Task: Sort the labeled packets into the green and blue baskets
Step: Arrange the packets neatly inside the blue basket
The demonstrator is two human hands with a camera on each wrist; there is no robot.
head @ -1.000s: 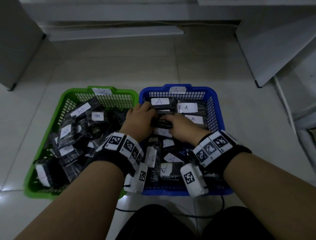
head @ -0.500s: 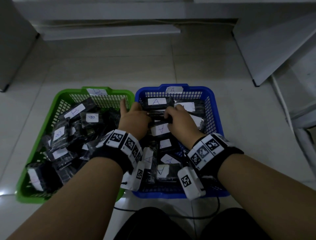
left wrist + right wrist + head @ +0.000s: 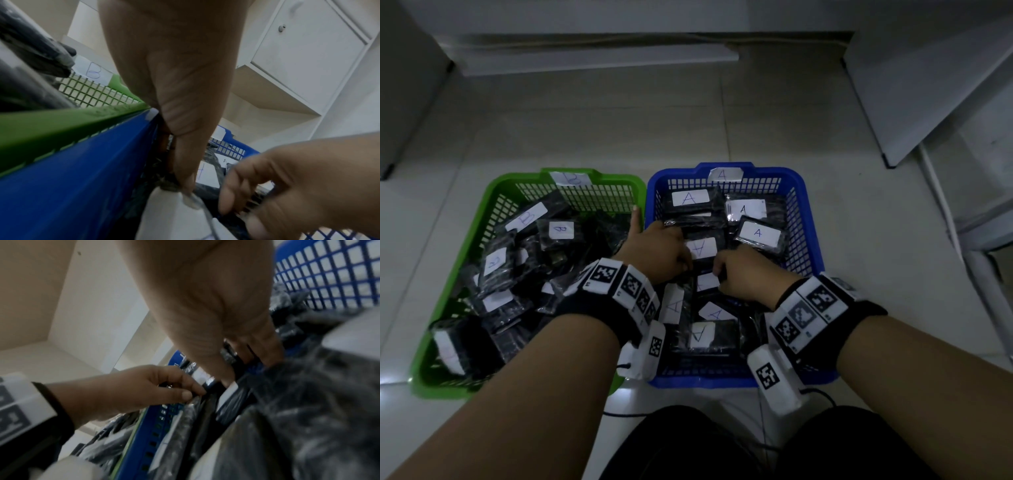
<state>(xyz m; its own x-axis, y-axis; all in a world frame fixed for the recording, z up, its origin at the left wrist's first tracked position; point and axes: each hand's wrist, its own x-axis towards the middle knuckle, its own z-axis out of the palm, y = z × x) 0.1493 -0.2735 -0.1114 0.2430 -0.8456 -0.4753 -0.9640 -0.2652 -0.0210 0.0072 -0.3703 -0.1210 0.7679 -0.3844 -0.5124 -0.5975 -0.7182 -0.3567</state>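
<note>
The green basket (image 3: 493,202) on the left is marked B and holds several black packets with B labels (image 3: 561,230). To its right, the blue basket (image 3: 799,192) is marked A and holds packets with A labels (image 3: 757,233). Both hands are down inside the blue basket's middle. My left hand (image 3: 683,263) pinches the edge of a black packet (image 3: 195,404) between thumb and finger, with one finger stretched along the rim between the baskets. My right hand (image 3: 717,272) curls its thumb and fingers round a dark packet (image 3: 244,360). An upside-down A packet (image 3: 700,248) lies between the hands.
Both baskets stand side by side on a pale tiled floor (image 3: 619,130). White cabinet panels (image 3: 928,85) rise at the right and back. My knees (image 3: 688,445) are just before the baskets. A thin cable (image 3: 822,394) trails from the right wrist camera.
Both hands have drawn back toward me from the far part of the blue basket to its middle. The upside-down A packet has come into view between them.
</note>
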